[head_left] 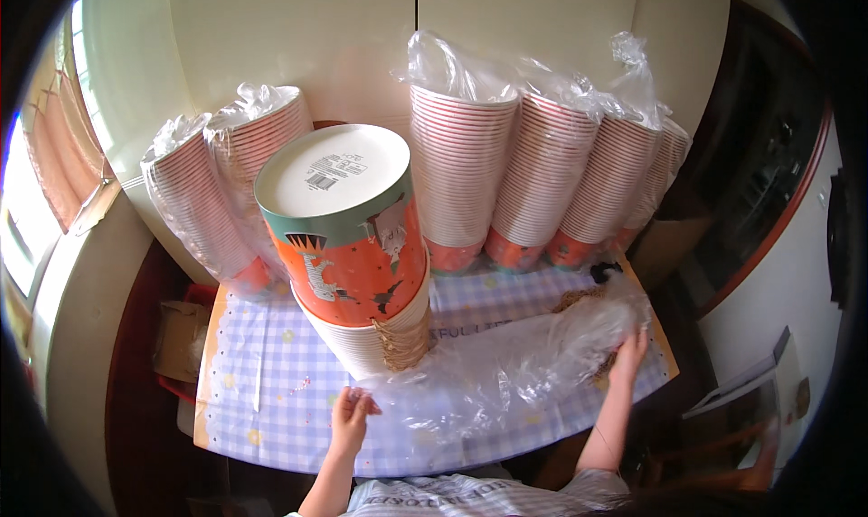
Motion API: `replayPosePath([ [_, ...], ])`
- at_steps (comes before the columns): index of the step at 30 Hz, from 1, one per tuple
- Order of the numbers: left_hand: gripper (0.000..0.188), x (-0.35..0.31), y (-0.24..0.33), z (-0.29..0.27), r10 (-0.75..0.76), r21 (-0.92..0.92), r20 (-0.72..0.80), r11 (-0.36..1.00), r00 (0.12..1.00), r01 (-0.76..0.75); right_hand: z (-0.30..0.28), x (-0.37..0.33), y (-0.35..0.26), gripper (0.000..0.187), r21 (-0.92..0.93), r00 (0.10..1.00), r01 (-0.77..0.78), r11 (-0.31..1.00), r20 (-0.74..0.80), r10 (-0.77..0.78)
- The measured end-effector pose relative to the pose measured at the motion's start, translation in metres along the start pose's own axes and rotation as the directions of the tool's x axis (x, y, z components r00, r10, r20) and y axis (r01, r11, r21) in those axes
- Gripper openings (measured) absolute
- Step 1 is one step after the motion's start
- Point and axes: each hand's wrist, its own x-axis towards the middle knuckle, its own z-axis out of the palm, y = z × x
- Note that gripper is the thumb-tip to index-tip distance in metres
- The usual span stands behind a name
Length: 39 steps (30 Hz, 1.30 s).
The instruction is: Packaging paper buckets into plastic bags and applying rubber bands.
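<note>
Two hands work the clear bag [506, 372], which stretches from lower centre to the right of the frame. The left hand [348, 416] looks pinched on its left end; the right hand [627, 359] meets the bunched right end, though whether its fingers close I cannot tell. Light, even tension seems best here, since film this thin probably clings and tears. It is glossy and crinkled; the tapered stack [344, 264] at centre, smooth above, ribbed below, stands on checked cloth [280, 390].
</note>
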Motion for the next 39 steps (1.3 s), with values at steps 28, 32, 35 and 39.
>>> replayPosePath([
  [28,0.015,0.022,0.25,0.109,0.154,0.229,0.933,0.441,0.324,-0.868,0.182,-0.12,-0.177,0.053,0.306,-0.546,0.36,0.881,0.835,-0.067],
  [32,0.013,0.05,0.296,0.092,0.247,0.409,0.73,0.59,0.638,-0.696,0.212,-0.089,-0.186,0.016,0.298,-0.631,-0.182,0.937,0.695,-0.344],
  [35,0.019,0.07,0.316,0.082,0.222,0.483,0.523,0.718,0.823,-0.501,0.242,-0.082,-0.193,0.021,0.429,-0.322,-0.501,0.752,0.714,-0.622],
  [39,0.023,0.086,0.324,0.079,0.309,0.411,0.347,0.799,0.886,-0.44,0.272,-0.077,-0.192,0.02,0.374,-0.008,-0.724,0.58,0.836,-0.549],
])
